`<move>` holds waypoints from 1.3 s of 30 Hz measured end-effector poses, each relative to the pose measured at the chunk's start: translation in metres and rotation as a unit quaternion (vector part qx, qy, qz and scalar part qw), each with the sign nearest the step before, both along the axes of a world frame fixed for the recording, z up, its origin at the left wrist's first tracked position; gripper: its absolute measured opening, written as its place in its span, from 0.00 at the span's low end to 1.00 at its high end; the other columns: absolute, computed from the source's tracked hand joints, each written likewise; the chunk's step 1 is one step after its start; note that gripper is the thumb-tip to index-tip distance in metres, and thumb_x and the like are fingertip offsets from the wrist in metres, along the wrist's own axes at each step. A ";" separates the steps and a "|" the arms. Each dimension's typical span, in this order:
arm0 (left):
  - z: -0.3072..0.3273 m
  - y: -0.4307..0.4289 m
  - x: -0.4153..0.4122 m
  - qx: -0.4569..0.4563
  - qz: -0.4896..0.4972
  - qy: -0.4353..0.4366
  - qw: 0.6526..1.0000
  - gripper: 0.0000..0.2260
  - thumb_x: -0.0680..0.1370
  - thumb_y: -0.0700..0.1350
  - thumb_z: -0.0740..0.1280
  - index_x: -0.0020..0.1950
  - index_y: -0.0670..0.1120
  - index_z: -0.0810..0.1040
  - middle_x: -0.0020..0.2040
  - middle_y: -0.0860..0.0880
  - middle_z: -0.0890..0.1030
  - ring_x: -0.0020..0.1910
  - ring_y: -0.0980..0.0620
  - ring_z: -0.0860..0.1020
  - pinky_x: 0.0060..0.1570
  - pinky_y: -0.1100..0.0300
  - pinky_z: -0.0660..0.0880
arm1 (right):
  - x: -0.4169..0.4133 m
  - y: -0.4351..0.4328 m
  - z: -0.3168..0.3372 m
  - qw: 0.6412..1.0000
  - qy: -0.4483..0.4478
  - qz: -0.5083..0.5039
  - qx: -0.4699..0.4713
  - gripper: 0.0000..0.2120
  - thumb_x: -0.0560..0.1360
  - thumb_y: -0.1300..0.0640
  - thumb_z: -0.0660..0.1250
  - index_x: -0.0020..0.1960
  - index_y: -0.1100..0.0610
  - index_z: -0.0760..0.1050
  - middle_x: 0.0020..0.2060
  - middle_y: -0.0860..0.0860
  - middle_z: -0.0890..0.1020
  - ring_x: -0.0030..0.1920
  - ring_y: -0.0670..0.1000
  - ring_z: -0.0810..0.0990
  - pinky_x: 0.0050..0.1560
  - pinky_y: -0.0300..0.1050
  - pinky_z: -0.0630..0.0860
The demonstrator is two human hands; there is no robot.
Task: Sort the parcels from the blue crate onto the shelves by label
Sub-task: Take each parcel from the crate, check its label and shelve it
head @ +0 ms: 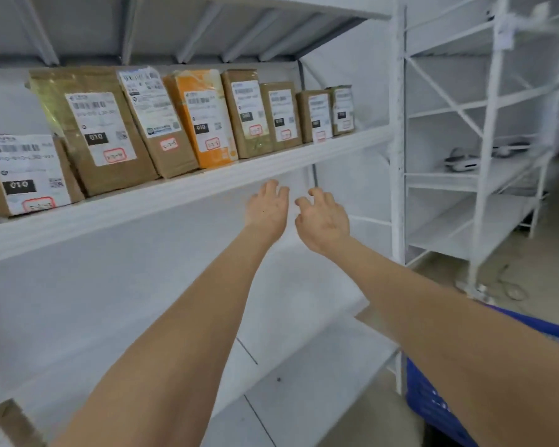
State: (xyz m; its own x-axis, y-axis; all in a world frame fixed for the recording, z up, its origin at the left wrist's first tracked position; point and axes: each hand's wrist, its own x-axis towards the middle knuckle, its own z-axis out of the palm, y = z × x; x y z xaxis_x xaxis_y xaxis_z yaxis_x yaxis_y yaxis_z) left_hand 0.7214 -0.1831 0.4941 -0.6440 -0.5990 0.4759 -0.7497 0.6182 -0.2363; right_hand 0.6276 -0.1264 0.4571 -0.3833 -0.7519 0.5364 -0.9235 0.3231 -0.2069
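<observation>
A row of 8 brown cardboard parcels (281,114) stands on the white metal shelf board (207,185), running from near left to far right. The orange cardboard parcel (204,117) is 4th from the left, and the parcel on its left tilts toward the larger one beside it. Just below the board's front edge, the left hand (267,208) and right hand (323,217) are side by side, close but apart, holding nothing. The blue plastic crate (433,404) sits at lower right, under the right forearm. A second white metal rack (484,156) stands right of the first, with a white device (459,159) on one of its shelves. Another cardboard box (4,424) lies in the bottom left corner.
</observation>
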 end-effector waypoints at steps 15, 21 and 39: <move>-0.210 0.177 -0.299 0.158 -0.161 -0.107 0.968 0.22 0.78 0.36 0.60 0.72 0.42 0.63 0.70 0.42 0.63 0.67 0.44 0.66 0.56 0.53 0.71 | -0.279 0.216 -0.194 0.969 -0.111 -0.147 0.165 0.17 0.80 0.55 0.57 0.68 0.56 0.70 0.67 0.56 0.66 0.67 0.58 0.64 0.64 0.52 0.66; -0.293 0.206 -0.380 0.206 -0.205 -0.143 0.946 0.17 0.80 0.40 0.58 0.69 0.42 0.66 0.67 0.42 0.67 0.64 0.44 0.68 0.51 0.52 0.71 | -0.357 0.256 -0.265 0.947 -0.156 -0.182 0.214 0.16 0.81 0.53 0.55 0.65 0.57 0.70 0.68 0.58 0.65 0.68 0.59 0.64 0.64 0.55 0.66; -0.497 0.155 -0.581 0.481 -0.062 -0.234 0.843 0.14 0.79 0.35 0.57 0.65 0.41 0.66 0.64 0.41 0.66 0.62 0.41 0.69 0.54 0.48 0.71 | -0.578 0.197 -0.463 0.830 -0.335 -0.172 0.411 0.24 0.79 0.59 0.59 0.73 0.55 0.59 0.67 0.57 0.64 0.69 0.59 0.63 0.65 0.55 0.68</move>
State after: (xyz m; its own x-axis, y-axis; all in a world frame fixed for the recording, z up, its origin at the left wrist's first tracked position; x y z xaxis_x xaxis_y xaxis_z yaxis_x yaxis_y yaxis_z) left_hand 0.1409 -0.0283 -0.0033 -0.7120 -0.4778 -0.5146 -0.6298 0.7586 0.1670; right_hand 0.0495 0.0704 -0.0064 -0.6562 -0.5429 -0.5240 -0.5146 0.8299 -0.2155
